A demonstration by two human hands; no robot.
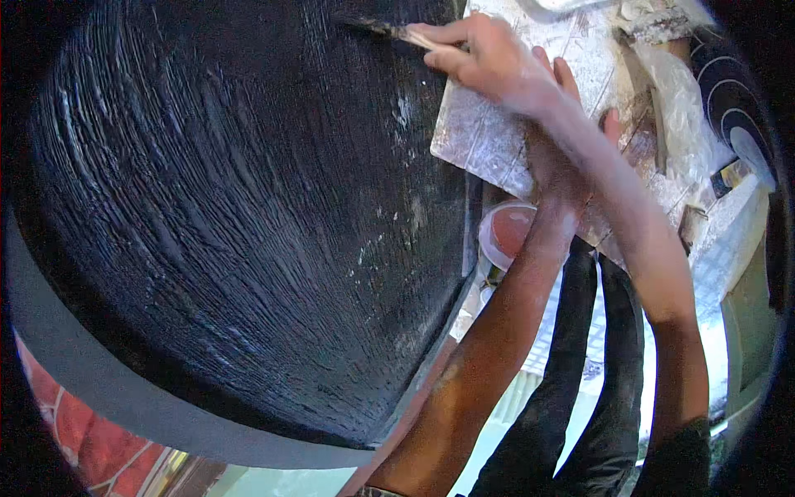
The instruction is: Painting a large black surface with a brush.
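Observation:
My right hand [478,56] grips the handle of a slender brush-like tool [413,37]; its dark tip lies against the upper part of a large black, ridged surface [248,186]. Beneath my right forearm crosses my left arm. My left hand [562,143] has its fingers apart over a whitish, stained sheet or board [484,143]; the forearm hides part of it, and whether the palm touches the board cannot be told. Pale flecks and worn streaks mark the right side of the black surface.
A round tub with reddish contents [512,230] stands below the board, beside my left forearm. Crumpled clear plastic [677,105] lies at the right. My dark-clothed legs [577,310] are below. A grey curved border [124,379] and a red patterned surface [93,435] show at lower left.

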